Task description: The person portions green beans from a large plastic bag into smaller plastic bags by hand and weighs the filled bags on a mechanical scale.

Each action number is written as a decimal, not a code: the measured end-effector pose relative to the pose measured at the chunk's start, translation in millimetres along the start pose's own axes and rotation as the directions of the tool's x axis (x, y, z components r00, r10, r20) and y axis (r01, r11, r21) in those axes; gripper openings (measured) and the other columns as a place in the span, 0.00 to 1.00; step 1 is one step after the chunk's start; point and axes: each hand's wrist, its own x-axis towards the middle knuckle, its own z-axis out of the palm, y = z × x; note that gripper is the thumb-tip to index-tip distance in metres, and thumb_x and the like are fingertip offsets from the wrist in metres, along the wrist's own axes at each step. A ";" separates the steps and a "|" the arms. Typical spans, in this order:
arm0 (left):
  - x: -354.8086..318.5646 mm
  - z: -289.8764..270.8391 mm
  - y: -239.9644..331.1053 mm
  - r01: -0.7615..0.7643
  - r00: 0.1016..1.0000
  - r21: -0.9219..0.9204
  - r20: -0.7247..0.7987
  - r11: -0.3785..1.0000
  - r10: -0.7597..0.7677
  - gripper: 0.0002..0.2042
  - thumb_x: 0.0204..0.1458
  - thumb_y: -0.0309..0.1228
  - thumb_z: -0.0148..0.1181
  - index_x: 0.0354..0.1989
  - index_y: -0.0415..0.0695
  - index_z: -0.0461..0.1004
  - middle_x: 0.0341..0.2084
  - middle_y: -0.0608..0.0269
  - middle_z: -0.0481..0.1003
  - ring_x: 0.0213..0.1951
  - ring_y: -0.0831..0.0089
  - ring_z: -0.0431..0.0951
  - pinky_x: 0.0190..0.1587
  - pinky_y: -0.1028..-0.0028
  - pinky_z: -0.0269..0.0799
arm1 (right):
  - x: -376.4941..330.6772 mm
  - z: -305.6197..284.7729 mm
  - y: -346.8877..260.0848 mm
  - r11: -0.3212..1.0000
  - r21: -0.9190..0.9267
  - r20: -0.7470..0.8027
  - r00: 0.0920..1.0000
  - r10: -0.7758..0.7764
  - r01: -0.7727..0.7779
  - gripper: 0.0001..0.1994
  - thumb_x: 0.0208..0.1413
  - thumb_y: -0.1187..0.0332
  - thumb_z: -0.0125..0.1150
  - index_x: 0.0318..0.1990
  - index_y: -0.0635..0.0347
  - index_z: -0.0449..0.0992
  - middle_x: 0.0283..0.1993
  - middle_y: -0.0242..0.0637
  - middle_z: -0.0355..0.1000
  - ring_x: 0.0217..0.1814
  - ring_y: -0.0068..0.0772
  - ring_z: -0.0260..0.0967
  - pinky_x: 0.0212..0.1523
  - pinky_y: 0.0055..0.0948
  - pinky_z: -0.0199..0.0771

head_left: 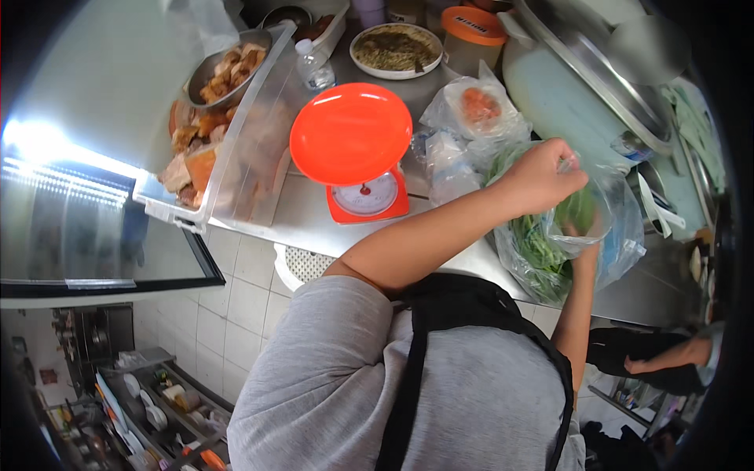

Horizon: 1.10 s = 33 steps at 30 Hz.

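A clear plastic bag (pixel 627 253) full of leafy greens (pixel 538 247) sits at the right part of the steel counter, close to its front edge. My left hand (pixel 548 177) is closed on the upper edge of the bag, its fingers curled round the plastic. From below, my right hand (pixel 583 228) reaches in at the bag's mouth, among the greens. Clear film and leaves cover its fingers, so whether they grip anything is hidden. Left of the bag stands an orange kitchen scale (pixel 367 196) with a bare round orange pan (pixel 351 133).
A clear bin (pixel 250 129) of meat pieces (pixel 192 157) stands at the left, with a metal bowl (pixel 226 72) of more meat. Behind are a plate of chopped herbs (pixel 396 49), an orange-lidded tub (pixel 473 39) and a large lidded pot (pixel 565 94). Another person's arm (pixel 667 357) shows at right.
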 end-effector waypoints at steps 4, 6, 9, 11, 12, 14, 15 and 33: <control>-3.5 -6.6 -3.1 0.046 0.999 -0.050 0.013 0.998 -0.046 0.12 0.42 0.33 0.56 0.31 0.39 0.66 0.19 0.67 0.67 0.21 0.83 0.65 0.21 0.81 0.60 | 7.1 -15.6 6.8 0.977 -0.004 0.119 0.970 0.211 -0.212 0.20 0.43 0.65 0.56 0.45 0.64 0.66 0.40 0.44 0.69 0.40 0.35 0.66 0.43 0.28 0.62; -4.1 -8.0 -7.4 0.057 0.998 -0.115 0.021 0.992 -0.055 0.11 0.42 0.33 0.56 0.31 0.39 0.66 0.19 0.68 0.67 0.21 0.83 0.65 0.21 0.81 0.60 | 8.9 -25.8 1.7 0.948 0.029 0.128 0.942 0.312 -0.317 0.19 0.44 0.65 0.55 0.44 0.64 0.67 0.39 0.43 0.69 0.40 0.31 0.65 0.42 0.27 0.62; -0.5 -7.5 -8.8 0.032 0.999 -0.024 -0.017 0.999 -0.033 0.10 0.42 0.32 0.55 0.31 0.39 0.67 0.18 0.66 0.68 0.20 0.81 0.66 0.21 0.79 0.62 | 10.2 -37.0 -12.5 0.936 0.147 0.056 0.948 0.314 -0.319 0.15 0.45 0.68 0.54 0.41 0.63 0.70 0.36 0.35 0.70 0.38 0.25 0.65 0.39 0.24 0.63; 0.3 -9.3 -0.2 0.079 0.997 -0.074 -0.011 0.994 -0.080 0.10 0.42 0.31 0.54 0.30 0.39 0.67 0.16 0.66 0.68 0.19 0.80 0.66 0.22 0.78 0.63 | 15.7 -41.1 -19.0 0.923 0.228 0.034 0.950 0.312 -0.311 0.14 0.44 0.71 0.54 0.42 0.63 0.70 0.35 0.34 0.70 0.37 0.23 0.65 0.39 0.22 0.63; -0.1 -12.7 1.7 0.092 0.995 -0.114 -0.023 0.989 -0.095 0.09 0.43 0.31 0.54 0.30 0.39 0.67 0.15 0.67 0.67 0.17 0.81 0.65 0.20 0.80 0.61 | 18.3 -39.3 -35.2 0.819 0.495 0.036 0.949 0.314 -0.290 0.15 0.43 0.72 0.54 0.42 0.63 0.70 0.35 0.34 0.70 0.35 0.22 0.65 0.39 0.21 0.62; 0.1 -15.1 15.6 0.157 0.987 -0.197 0.004 0.968 -0.159 0.07 0.44 0.31 0.53 0.29 0.40 0.66 0.15 0.70 0.66 0.15 0.84 0.61 0.17 0.82 0.57 | 26.7 -48.9 -53.0 0.757 0.617 -0.020 0.958 0.287 -0.214 0.09 0.43 0.74 0.53 0.34 0.65 0.69 0.31 0.36 0.69 0.34 0.26 0.66 0.37 0.23 0.64; 1.5 -12.5 19.5 0.156 0.988 -0.203 0.039 0.967 -0.151 0.07 0.44 0.31 0.53 0.29 0.40 0.66 0.15 0.70 0.66 0.15 0.84 0.61 0.17 0.82 0.57 | 28.6 -56.5 -59.1 0.696 0.694 -0.033 0.959 0.282 -0.181 0.06 0.44 0.74 0.51 0.32 0.65 0.67 0.30 0.38 0.68 0.34 0.29 0.67 0.35 0.24 0.65; 25.3 8.0 31.9 0.283 0.958 -0.101 0.074 0.954 -0.277 0.04 0.46 0.26 0.49 0.24 0.40 0.64 0.16 0.68 0.66 0.15 0.83 0.61 0.15 0.82 0.58 | 32.1 -32.9 -153.1 0.987 0.155 0.261 0.965 -0.009 -0.033 0.11 0.40 0.72 0.52 0.34 0.67 0.66 0.29 0.46 0.69 0.33 0.41 0.67 0.35 0.31 0.65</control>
